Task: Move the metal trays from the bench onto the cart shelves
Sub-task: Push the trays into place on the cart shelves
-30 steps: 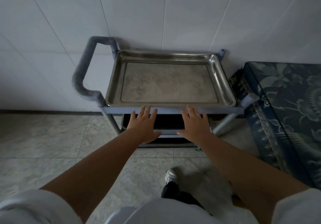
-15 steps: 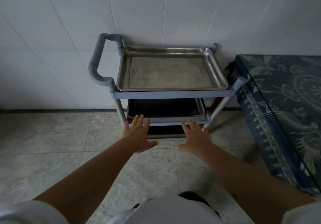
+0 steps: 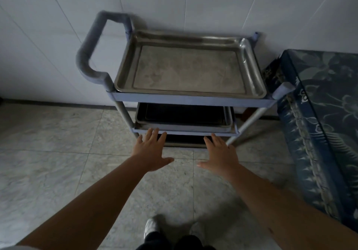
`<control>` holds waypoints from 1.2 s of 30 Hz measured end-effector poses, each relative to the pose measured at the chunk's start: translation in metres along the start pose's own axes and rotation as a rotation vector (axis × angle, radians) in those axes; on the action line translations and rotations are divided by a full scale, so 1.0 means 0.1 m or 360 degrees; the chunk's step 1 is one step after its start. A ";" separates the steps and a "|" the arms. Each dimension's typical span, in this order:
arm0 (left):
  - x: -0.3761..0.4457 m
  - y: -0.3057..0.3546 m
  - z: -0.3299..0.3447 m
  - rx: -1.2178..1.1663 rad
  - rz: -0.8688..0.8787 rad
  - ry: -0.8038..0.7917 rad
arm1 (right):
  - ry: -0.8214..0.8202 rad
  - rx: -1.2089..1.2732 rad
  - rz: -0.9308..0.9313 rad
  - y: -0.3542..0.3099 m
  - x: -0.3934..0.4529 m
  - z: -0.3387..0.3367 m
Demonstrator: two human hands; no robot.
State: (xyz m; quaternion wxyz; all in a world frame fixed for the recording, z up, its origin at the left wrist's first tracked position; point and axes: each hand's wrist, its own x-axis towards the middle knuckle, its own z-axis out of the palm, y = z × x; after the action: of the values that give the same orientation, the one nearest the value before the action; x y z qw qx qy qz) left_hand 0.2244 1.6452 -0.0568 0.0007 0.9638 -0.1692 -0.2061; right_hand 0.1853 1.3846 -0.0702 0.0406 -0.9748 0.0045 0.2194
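Note:
A blue-grey cart stands against the white wall. A shiny metal tray lies flat on its top shelf. A second metal tray rests on the middle shelf, mostly in shadow. A dark tray edge shows on the lowest shelf. My left hand is spread flat, palm down, its fingertips at the front edge of the middle shelf. My right hand is spread the same way just in front of the lowest shelf. Neither hand holds anything.
The cart's padded handle sticks out on the left. A bench covered in blue patterned cloth stands close on the right, almost touching the cart's corner. Pale tiled floor lies in front and to the left. My shoes are below.
My view has pulled back from the cart, so the lower shelves now show. Both hands have come down from the top shelf's front edge to the lower shelves, still spread.

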 end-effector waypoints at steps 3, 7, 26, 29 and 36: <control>0.55 -0.04 0.41 -0.0140 -0.0042 -0.0010 | -0.0038 -0.0057 0.0002 0.13 0.56 0.35; 1.44 -0.15 1.15 -0.0273 0.0057 0.0057 | -0.0008 -0.0058 -0.0014 0.30 1.60 0.92; 3.03 -0.97 2.30 0.0268 0.0101 0.0787 | 0.0836 -0.0296 -0.0333 0.74 3.32 2.07; 2.90 -0.89 2.43 0.0219 0.0096 0.0964 | 0.0958 -0.0241 -0.0260 0.66 3.17 2.14; 2.85 -0.93 2.54 0.0207 0.0147 0.1162 | 0.1116 -0.0294 -0.0076 0.55 3.14 2.26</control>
State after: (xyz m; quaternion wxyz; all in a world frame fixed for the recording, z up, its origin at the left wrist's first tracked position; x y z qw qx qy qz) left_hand 0.3979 1.6572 -0.4085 0.0090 0.9632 -0.2138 0.1625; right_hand 0.3712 1.3509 -0.4126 -0.0464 -0.9902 -0.0244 -0.1296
